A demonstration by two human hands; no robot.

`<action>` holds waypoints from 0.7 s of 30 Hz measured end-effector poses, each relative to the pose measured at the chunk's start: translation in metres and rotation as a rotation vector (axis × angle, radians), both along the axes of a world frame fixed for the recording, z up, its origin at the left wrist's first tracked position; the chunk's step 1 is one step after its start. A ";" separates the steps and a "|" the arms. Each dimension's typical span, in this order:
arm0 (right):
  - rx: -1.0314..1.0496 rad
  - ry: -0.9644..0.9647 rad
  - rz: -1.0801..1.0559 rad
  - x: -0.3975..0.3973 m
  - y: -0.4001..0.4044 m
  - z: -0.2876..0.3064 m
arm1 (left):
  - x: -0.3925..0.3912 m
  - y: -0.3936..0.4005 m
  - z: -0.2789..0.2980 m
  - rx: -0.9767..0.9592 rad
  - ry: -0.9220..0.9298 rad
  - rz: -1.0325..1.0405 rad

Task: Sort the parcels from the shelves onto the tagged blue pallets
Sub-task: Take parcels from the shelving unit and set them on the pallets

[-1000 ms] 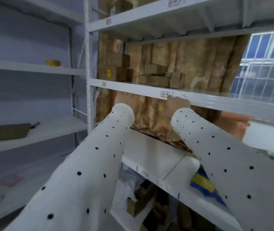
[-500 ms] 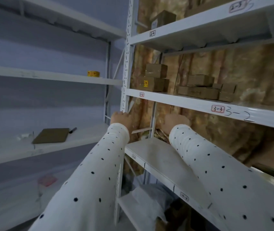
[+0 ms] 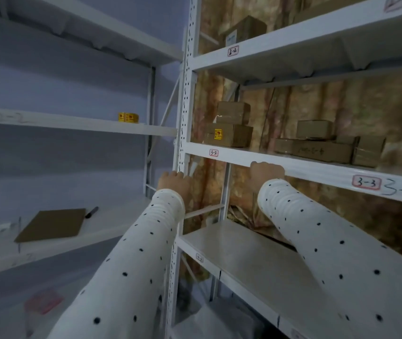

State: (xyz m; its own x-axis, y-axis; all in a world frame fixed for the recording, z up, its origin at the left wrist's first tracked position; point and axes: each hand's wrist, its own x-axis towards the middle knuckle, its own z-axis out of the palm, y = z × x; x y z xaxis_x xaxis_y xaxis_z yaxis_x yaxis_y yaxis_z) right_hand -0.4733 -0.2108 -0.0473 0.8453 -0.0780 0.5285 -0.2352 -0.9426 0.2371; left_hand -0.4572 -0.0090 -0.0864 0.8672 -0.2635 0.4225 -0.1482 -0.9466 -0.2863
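Observation:
Brown cardboard parcels sit on the shelf marked 3-2: a box with a yellow sticker with a smaller box stacked on it, and to the right a flat box with another box on top and a small one beside it. A further parcel stands on the shelf above. My left hand is raised by the white upright post and holds nothing. My right hand reaches up to the front edge of the 3-2 shelf, fingers curled at the edge; whether they grip it is unclear.
The white upright post divides two racks. On the left rack lie a flat brown cardboard piece, a black marker and yellow tape rolls. A bare lower shelf lies under my right arm. A patterned curtain hangs behind.
The view has swung left and upward along the rack. Both hands have risen from the lower shelf level toward the 3-2 shelf; my right hand now reaches its front edge.

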 end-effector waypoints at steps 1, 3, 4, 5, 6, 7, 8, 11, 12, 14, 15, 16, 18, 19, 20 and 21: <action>-0.010 -0.019 0.008 0.011 0.000 0.008 | 0.013 0.004 0.004 -0.010 -0.007 -0.002; -0.021 -0.064 0.011 0.035 -0.002 0.022 | 0.041 0.010 0.013 -0.039 -0.029 0.014; -0.007 -0.074 0.005 0.047 -0.006 0.029 | 0.054 0.012 0.019 -0.054 -0.037 0.028; 0.018 -0.084 -0.001 0.059 -0.010 0.036 | 0.066 0.011 0.026 -0.063 -0.040 0.042; 0.043 -0.102 -0.003 0.072 -0.015 0.043 | 0.078 0.008 0.035 -0.061 -0.040 0.050; 0.065 -0.123 -0.003 0.085 -0.019 0.053 | 0.089 0.003 0.047 -0.043 -0.049 0.047; 0.091 -0.145 0.000 0.097 -0.023 0.063 | 0.101 -0.004 0.061 -0.011 -0.066 0.032; 0.144 -0.175 -0.005 0.130 -0.033 0.083 | 0.133 -0.033 0.099 0.001 -0.154 -0.062; 0.145 -0.175 -0.016 0.139 -0.035 0.086 | 0.142 -0.045 0.107 -0.020 -0.181 -0.104; 0.109 -0.179 -0.059 0.156 -0.038 0.088 | 0.158 -0.069 0.120 -0.019 -0.202 -0.192; 0.085 -0.180 -0.083 0.163 -0.040 0.088 | 0.167 -0.082 0.124 -0.003 -0.212 -0.229; 0.064 -0.179 -0.105 0.168 -0.044 0.088 | 0.176 -0.095 0.127 0.013 -0.222 -0.268; 0.054 -0.170 -0.142 0.178 -0.054 0.088 | 0.191 -0.120 0.131 0.018 -0.236 -0.344; 0.056 -0.176 -0.158 0.181 -0.060 0.089 | 0.197 -0.131 0.132 0.007 -0.237 -0.380; 0.054 -0.190 -0.178 0.184 -0.068 0.091 | 0.205 -0.142 0.133 -0.005 -0.233 -0.412; 0.040 -0.217 -0.200 0.185 -0.076 0.094 | 0.212 -0.152 0.133 -0.012 -0.227 -0.445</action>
State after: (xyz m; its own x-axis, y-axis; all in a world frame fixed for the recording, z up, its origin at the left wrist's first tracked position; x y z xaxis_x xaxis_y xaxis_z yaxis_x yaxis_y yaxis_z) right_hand -0.2887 -0.2863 0.0467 0.6786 -0.2562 0.6883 -0.4584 -0.8800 0.1243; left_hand -0.2452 -0.1605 0.0465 0.5577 -0.5814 0.5924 -0.4740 -0.8090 -0.3477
